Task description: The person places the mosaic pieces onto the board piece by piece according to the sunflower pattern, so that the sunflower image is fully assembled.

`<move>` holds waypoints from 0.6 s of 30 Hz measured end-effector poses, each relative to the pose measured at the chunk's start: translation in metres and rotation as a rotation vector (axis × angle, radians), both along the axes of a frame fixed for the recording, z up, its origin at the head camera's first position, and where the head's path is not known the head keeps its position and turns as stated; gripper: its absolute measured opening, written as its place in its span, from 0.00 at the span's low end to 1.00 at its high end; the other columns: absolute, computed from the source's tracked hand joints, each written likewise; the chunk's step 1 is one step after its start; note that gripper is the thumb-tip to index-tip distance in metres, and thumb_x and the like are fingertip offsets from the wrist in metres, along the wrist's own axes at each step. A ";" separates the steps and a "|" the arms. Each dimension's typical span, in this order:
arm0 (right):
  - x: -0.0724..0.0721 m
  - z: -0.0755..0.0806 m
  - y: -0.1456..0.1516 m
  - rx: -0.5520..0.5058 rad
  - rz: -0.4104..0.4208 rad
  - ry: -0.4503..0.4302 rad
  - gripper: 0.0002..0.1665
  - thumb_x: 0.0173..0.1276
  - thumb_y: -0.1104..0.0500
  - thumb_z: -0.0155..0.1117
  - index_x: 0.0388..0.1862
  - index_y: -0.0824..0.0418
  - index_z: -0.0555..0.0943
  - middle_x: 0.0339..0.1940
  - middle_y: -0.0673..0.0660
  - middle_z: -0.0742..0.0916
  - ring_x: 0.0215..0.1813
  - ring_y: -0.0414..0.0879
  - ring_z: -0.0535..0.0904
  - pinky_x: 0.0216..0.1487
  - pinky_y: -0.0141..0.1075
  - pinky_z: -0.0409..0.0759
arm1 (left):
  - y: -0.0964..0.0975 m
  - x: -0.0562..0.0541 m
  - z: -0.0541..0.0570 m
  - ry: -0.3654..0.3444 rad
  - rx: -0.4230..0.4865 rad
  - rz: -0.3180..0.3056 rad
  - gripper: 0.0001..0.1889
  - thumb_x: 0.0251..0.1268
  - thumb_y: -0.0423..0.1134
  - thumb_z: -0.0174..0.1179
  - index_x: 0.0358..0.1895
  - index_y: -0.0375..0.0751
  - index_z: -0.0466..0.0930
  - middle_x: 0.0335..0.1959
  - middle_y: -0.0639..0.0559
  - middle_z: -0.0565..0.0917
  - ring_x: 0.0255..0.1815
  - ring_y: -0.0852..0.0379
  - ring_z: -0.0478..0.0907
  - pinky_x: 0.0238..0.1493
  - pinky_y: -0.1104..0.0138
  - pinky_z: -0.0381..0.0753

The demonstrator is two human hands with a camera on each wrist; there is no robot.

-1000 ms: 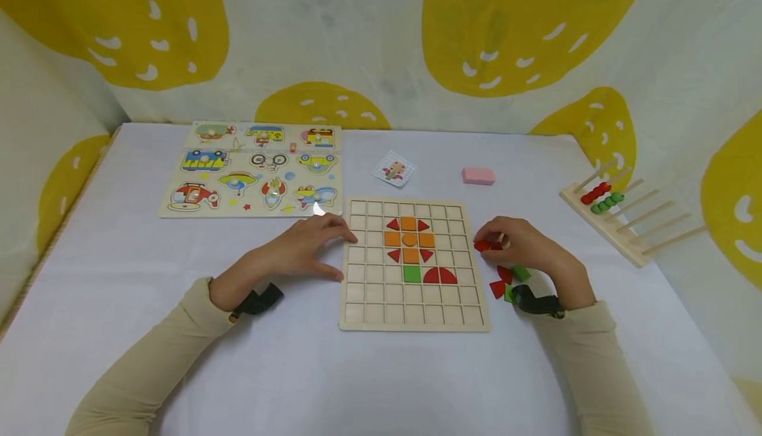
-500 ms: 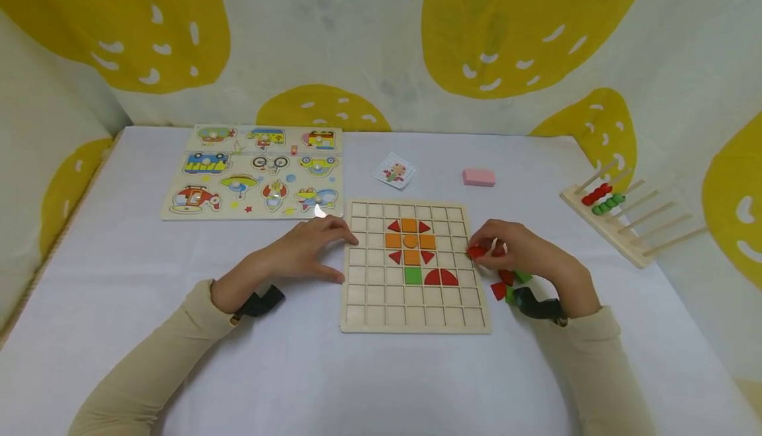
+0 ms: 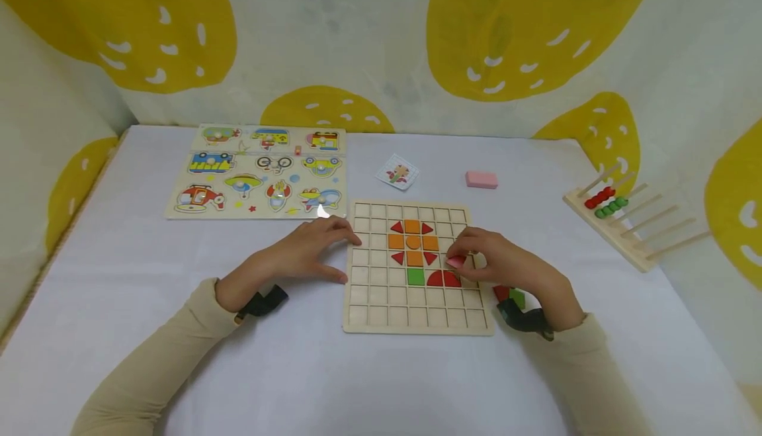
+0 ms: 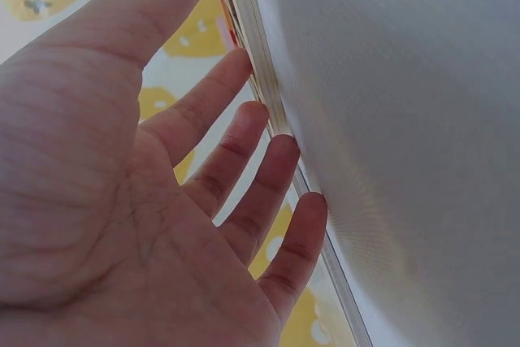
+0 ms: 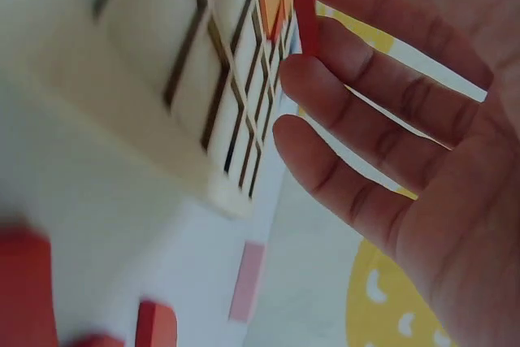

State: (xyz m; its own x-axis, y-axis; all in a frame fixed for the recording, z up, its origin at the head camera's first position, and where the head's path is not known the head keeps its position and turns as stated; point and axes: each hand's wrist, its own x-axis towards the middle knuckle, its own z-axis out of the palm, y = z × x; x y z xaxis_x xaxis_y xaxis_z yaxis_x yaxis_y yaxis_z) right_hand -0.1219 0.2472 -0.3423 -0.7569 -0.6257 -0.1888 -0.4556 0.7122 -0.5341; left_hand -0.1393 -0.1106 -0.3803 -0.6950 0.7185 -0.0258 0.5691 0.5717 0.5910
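Beside the left edge of the wooden grid board is my left hand, its fingers spread and the fingertips at that edge. My right hand pinches a red tile just over the board's right side; the same red tile shows edge-on in the right wrist view. Orange squares surround an orange circle on the grid, with small red triangles at the corners. Below lie a green square and two red quarter-circle tiles, side by side.
Loose red tiles and a green tile lie right of the board, partly hidden by my wrist. Behind it are a pattern card and a pink block. A vehicle knob puzzle stands left; a peg rack with beads is right.
My right hand has moved left from the loose tiles to over the board, carrying the red tile. The left hand has stayed at the board's edge.
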 end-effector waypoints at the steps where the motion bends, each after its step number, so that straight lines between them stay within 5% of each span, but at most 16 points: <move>1: 0.000 -0.002 -0.003 -0.002 0.012 0.003 0.12 0.62 0.62 0.70 0.45 0.58 0.85 0.44 0.50 0.82 0.47 0.46 0.74 0.51 0.44 0.80 | 0.000 0.000 0.000 0.003 0.001 -0.001 0.31 0.51 0.50 0.74 0.59 0.48 0.76 0.61 0.48 0.71 0.65 0.45 0.66 0.64 0.45 0.62; 10: 0.003 -0.014 -0.028 -0.072 0.218 0.092 0.11 0.63 0.63 0.69 0.45 0.60 0.83 0.42 0.50 0.80 0.44 0.43 0.74 0.46 0.35 0.78 | 0.000 0.000 -0.001 0.008 -0.004 0.002 0.30 0.50 0.50 0.74 0.59 0.48 0.76 0.61 0.48 0.71 0.65 0.45 0.66 0.64 0.46 0.62; 18: 0.009 -0.016 -0.048 -0.103 0.241 0.117 0.08 0.65 0.64 0.67 0.43 0.57 0.82 0.42 0.50 0.78 0.46 0.42 0.72 0.46 0.34 0.77 | 0.000 0.001 0.002 0.005 -0.008 0.013 0.31 0.49 0.50 0.74 0.58 0.48 0.77 0.61 0.48 0.72 0.65 0.45 0.66 0.64 0.45 0.62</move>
